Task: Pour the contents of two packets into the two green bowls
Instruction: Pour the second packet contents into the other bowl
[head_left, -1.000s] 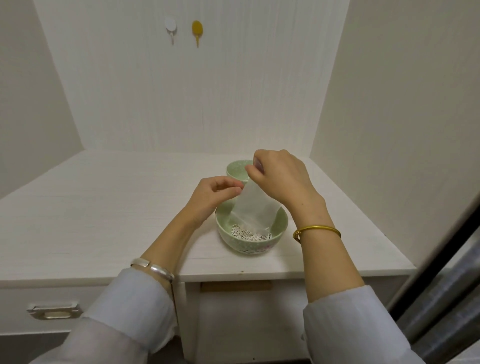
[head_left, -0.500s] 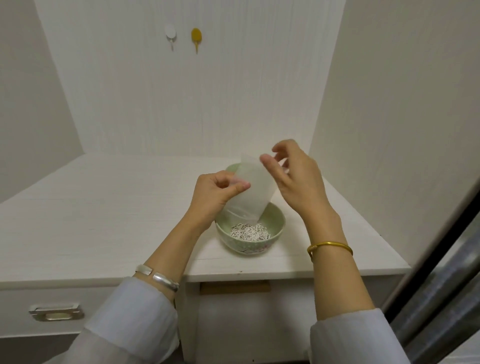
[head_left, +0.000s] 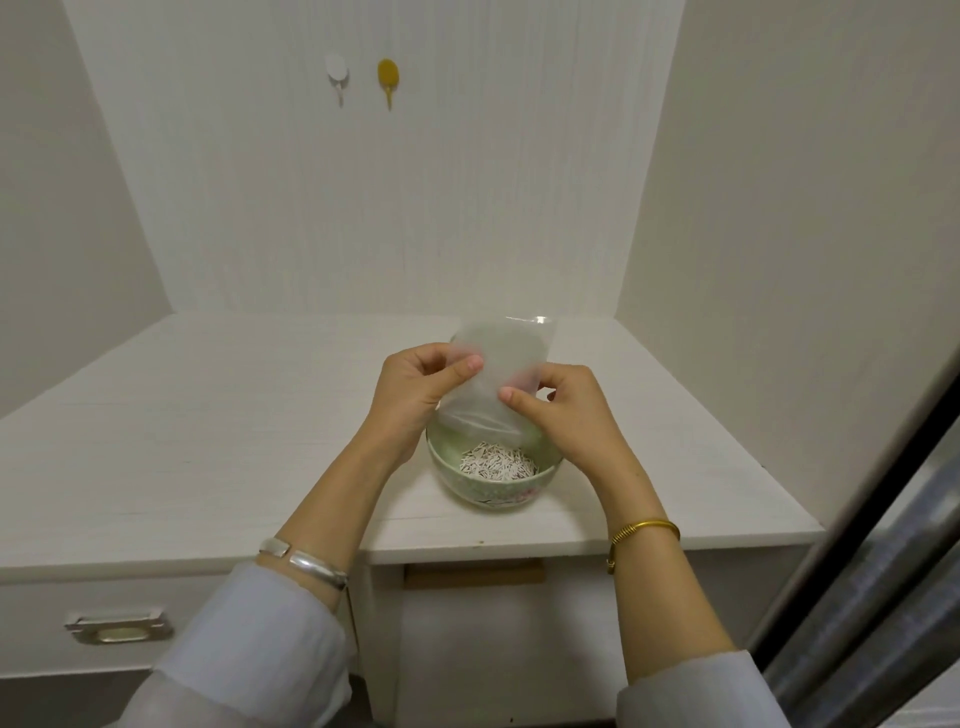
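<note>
Packet (head_left: 496, 376), clear and looking empty, is held just above the green bowl (head_left: 493, 480), which contains small white pieces. Left hand (head_left: 415, 389) pinches its left edge with thumb and fingers; right hand (head_left: 563, 410) pinches its right edge above the bowl.

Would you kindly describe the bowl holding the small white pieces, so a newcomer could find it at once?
Look at the white counter, near its front edge on the right. There stands a green bowl, just below the clear packet held by both hands. It alone visibly contains a heap of small white pieces.
</note>
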